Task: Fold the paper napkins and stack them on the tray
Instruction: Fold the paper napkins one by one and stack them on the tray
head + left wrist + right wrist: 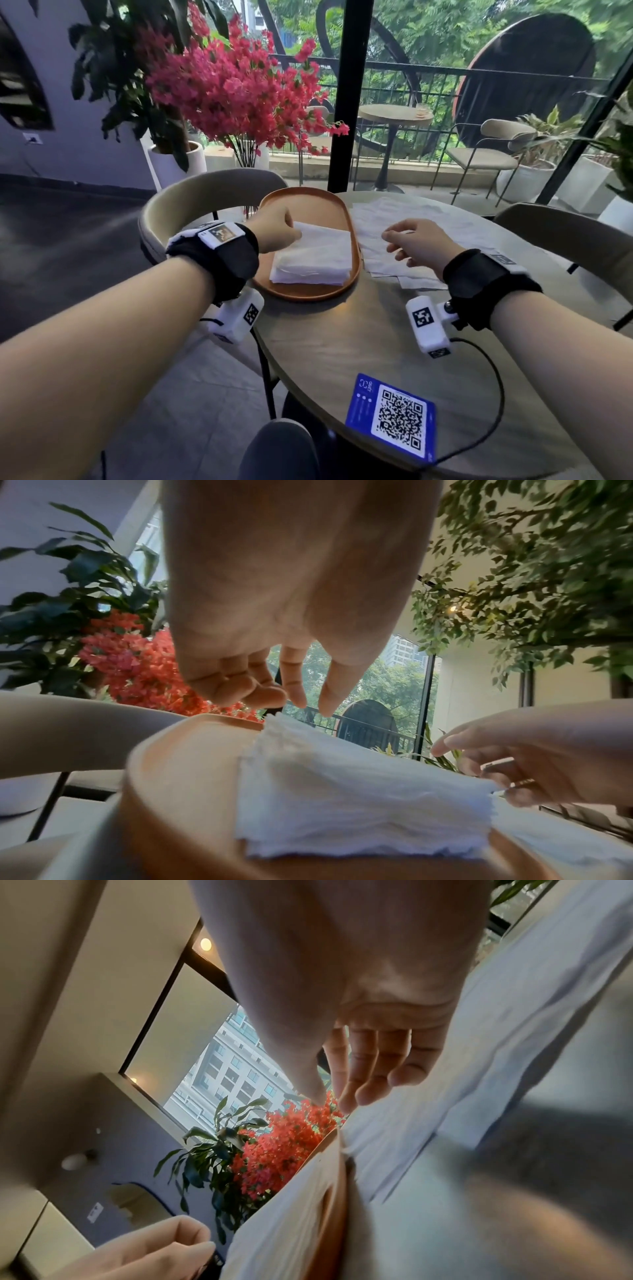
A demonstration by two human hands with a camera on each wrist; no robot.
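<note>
Stack set, loose sheets waiting

Your left hand (274, 229) hangs slack-fingered over the folded napkin stack (313, 257) on the orange tray (305, 205); your right hand (416, 243), relaxed and empty, nears the unfolded napkins (411, 212) (thin, likely to drag or tear).

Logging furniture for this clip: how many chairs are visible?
4: one chair behind the tray, one at the table's right, two on the balcony; others may be hidden.

Bare forearms; black wrist straps (479, 274) w/ white camera modules (428, 323), black-square tags, black cable at rt module.
</note>
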